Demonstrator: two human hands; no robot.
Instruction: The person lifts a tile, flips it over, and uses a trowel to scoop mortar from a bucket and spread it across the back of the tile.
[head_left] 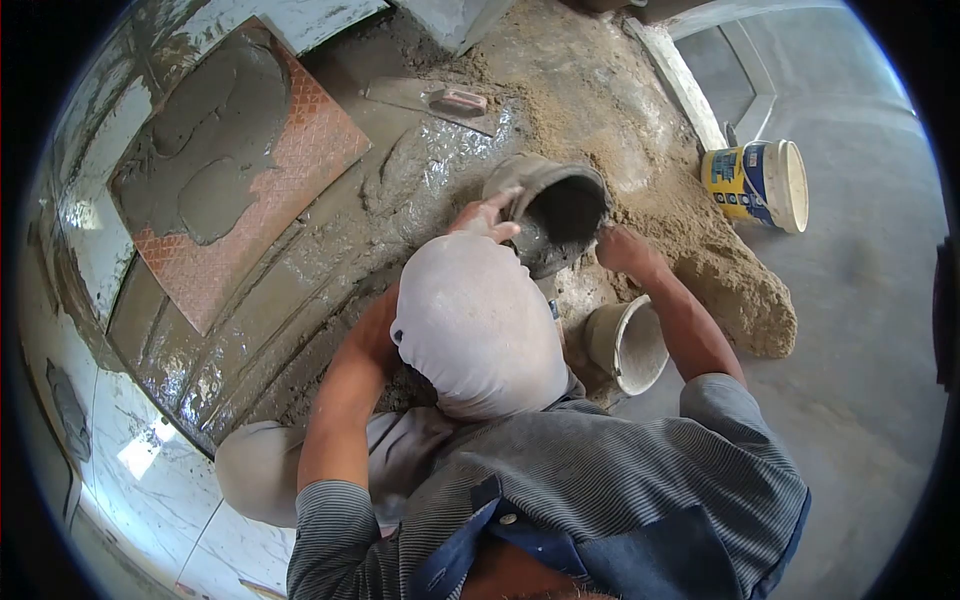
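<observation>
A dark, mortar-smeared bucket (530, 185) is tipped on its side, with its mouth towards the lower right and wet grey mix inside. My left hand (488, 215) holds its left side, fingers over the wall near the base. At the right edge of the mouth, my right hand (625, 250) is closed on the rim. Just below my right hand stands a smaller pale bucket (603, 335), its inside coated whitish. Above the dark bucket, a flat trowel with a red-and-grey handle (460, 102) lies on the wet mortar.
An orange tile (325, 130), partly spread with grey mortar, lies at the upper left on ridged wet mortar (265, 290). Sand (735, 290) is heaped right of my hands. A yellow-and-blue bucket (750, 185) lies beyond it. White marbled tiles (135, 440) are at the lower left.
</observation>
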